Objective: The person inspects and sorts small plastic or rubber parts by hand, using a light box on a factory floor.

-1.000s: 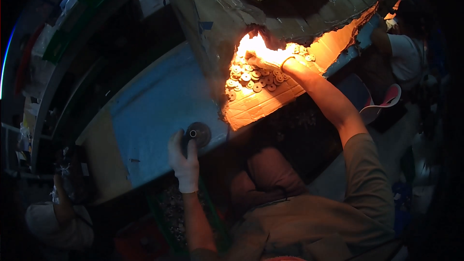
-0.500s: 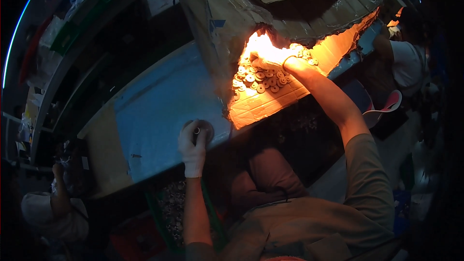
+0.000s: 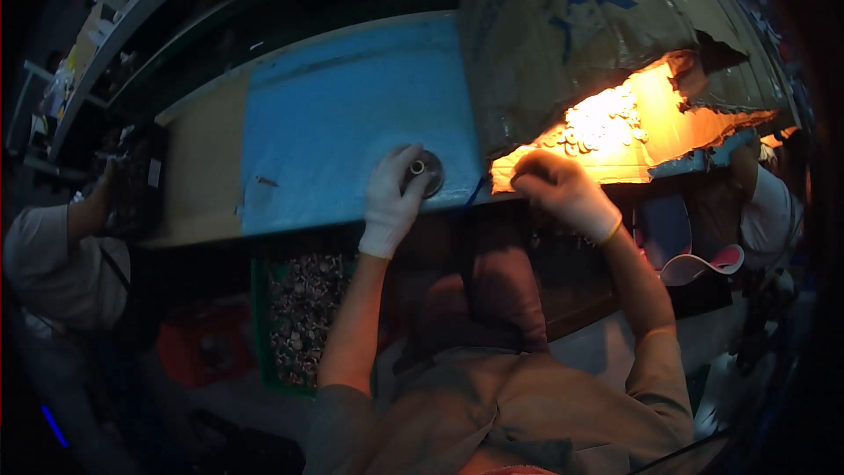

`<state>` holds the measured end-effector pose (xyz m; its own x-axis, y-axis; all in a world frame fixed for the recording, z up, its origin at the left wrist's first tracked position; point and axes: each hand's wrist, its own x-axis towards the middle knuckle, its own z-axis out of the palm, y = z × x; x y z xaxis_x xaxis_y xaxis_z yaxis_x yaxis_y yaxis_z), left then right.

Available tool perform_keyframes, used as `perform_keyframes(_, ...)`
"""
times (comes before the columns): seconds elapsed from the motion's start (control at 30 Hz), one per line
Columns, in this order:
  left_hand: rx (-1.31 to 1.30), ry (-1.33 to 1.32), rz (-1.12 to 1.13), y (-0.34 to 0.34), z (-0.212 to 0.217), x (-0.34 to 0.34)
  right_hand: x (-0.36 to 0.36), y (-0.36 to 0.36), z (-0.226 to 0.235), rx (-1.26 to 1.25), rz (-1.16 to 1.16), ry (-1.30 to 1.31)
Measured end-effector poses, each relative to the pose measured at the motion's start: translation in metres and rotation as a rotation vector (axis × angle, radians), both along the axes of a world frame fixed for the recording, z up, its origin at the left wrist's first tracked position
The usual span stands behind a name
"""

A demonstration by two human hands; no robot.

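My left hand (image 3: 393, 200), in a white glove, curls its thumb and fingers around a dark round base (image 3: 429, 180) on the blue bench top (image 3: 352, 123). A small pale ring (image 3: 418, 167) shows at the centre of that base. My right hand (image 3: 563, 192), also gloved, is at the lower front edge of the cardboard box (image 3: 563, 26), its fingers bent together and slightly blurred. Whatever those fingers hold is hidden. Inside the torn opening, under bright orange light, lies a pile of small round discs with centre holes (image 3: 607, 123).
Below the bench's front edge stands a green crate (image 3: 261, 317) full of small metal parts (image 3: 308, 308). A red stool-like item (image 3: 207, 343) is beside it. Other people sit at the far left (image 3: 66, 255) and far right (image 3: 769, 202). A pink-and-white curved item (image 3: 703, 266) is at right.
My right hand has come from the disc pile inside the box to the opening's front edge, toward my left hand. My left hand stays around the round base. The view has shifted.
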<state>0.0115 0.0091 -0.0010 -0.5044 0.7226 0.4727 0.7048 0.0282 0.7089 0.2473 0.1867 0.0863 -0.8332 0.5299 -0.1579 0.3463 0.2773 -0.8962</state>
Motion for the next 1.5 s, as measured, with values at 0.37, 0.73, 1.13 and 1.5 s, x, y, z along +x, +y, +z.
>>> perform_keyframes(0.37, 0.025, -0.246, -0.032, -0.006, -0.013, -0.004, -0.136, -0.085, -0.049, 0.414, -0.241, 0.089)
perform_keyframes(0.73, 0.137, 0.023, -0.054, -0.007, -0.011, -0.005, -0.122, -0.089, -0.055, 0.203, -0.324, 0.221)
perform_keyframes(1.13, -0.011, -0.219, 0.028, -0.002, -0.007, -0.001, 0.099, -0.07, -0.159, 0.185, -0.61, -0.396)
perform_keyframes(1.5, -0.011, -0.52, 0.02, -0.005, -0.006, 0.015, 0.144, 0.031, -0.235, 0.819, -0.206, -0.936)
